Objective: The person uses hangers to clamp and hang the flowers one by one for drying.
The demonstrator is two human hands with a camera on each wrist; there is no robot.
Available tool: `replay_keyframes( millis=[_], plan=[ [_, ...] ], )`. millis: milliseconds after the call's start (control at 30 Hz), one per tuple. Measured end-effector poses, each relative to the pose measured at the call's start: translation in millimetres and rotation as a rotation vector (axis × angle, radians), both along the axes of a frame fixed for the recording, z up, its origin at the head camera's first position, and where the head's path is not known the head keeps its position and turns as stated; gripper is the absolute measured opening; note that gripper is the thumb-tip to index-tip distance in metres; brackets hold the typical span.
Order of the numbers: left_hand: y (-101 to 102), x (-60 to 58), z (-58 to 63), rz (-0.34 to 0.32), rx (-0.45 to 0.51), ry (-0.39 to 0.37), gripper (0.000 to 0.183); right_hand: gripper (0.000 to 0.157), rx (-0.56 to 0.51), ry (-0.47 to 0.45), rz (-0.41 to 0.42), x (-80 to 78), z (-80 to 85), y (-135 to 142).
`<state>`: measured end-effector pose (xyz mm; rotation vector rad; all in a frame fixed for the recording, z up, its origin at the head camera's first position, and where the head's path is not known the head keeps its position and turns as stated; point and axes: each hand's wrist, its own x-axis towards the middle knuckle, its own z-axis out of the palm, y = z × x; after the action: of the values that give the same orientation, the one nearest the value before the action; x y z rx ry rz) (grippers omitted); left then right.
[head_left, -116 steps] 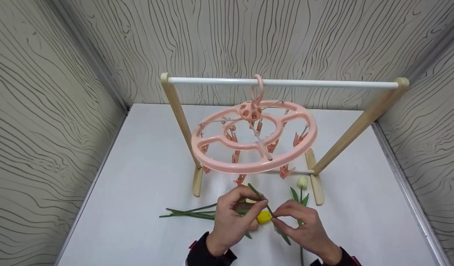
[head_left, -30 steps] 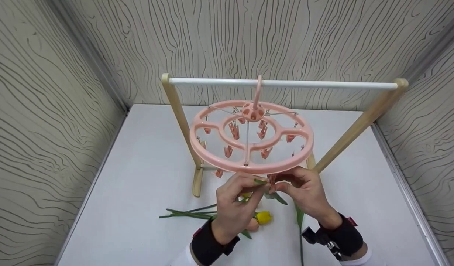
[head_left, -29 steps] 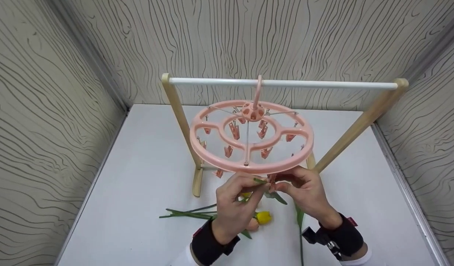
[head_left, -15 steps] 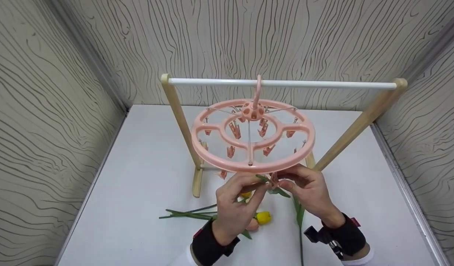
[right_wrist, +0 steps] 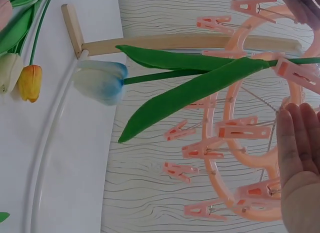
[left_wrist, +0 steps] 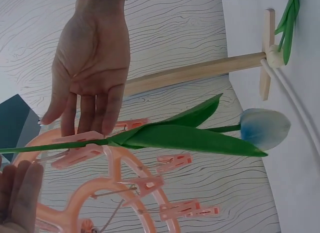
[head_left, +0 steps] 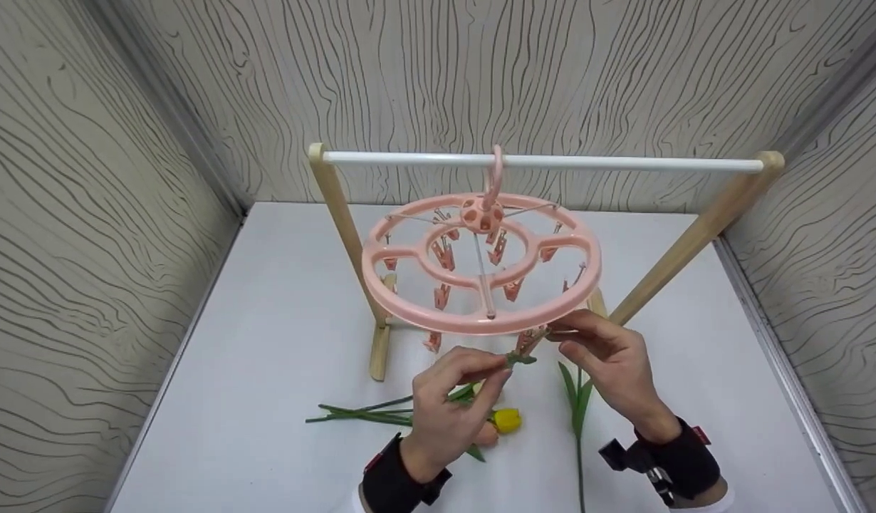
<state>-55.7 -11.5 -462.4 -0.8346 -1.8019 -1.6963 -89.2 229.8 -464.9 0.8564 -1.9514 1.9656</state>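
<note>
A blue-and-white tulip [left_wrist: 265,129] hangs bloom-down at a pink clip [right_wrist: 300,77] under the round pink hanger [head_left: 438,322]. Its stem crosses the clip's jaws, and both wrist views show the fingers clear of the stem. My left hand [head_left: 445,410] is just left of the clip, index finger and thumb close to the green leaves [head_left: 521,358]. To the right of the clip, my right hand [head_left: 619,363] has its fingers extended, apart from the thumb. From above, the bloom is hidden beneath the leaves and clip.
The hanger hooks over a white rod [head_left: 623,163] on a wooden stand [head_left: 342,221]. Several tulips lie on the white table, among them a yellow one [head_left: 508,420] beneath my left hand. Another tulip [head_left: 579,417] lies to the right. Several other pink clips dangle from the ring.
Earlier both hands held the tulip low, then brought it up to the front clip. Now my right hand has drawn away rightward, my left slightly down, and the hanger has turned a little.
</note>
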Motion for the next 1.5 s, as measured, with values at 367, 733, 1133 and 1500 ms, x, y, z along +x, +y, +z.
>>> replay_keyframes(
  millis=[367, 733, 1133, 1500],
  plan=[
    [-16.5, -0.1, -46.0, 0.006, -0.073, -0.16, 0.019, 0.027, 0.157, -0.148, -0.276, 21.2, -36.4, 27.9],
    [-32.2, -2.8, -94.8, 0.063, -0.167, -0.275, 0.02, 0.019, 0.72, -0.624, -0.55, 44.8, -89.0, 41.4],
    [-47.1, -1.2, -123.5, 0.061, -0.325, -0.392, 0.016, 0.018, 0.909, -0.793, -0.584, 56.7, -130.3, 44.4],
    [-54.2, -3.7, -132.6, 0.109, -0.414, -0.367, 0.017, 0.032, 0.908, -1.021, -0.489, 55.4, -146.7, 42.2]
  ],
)
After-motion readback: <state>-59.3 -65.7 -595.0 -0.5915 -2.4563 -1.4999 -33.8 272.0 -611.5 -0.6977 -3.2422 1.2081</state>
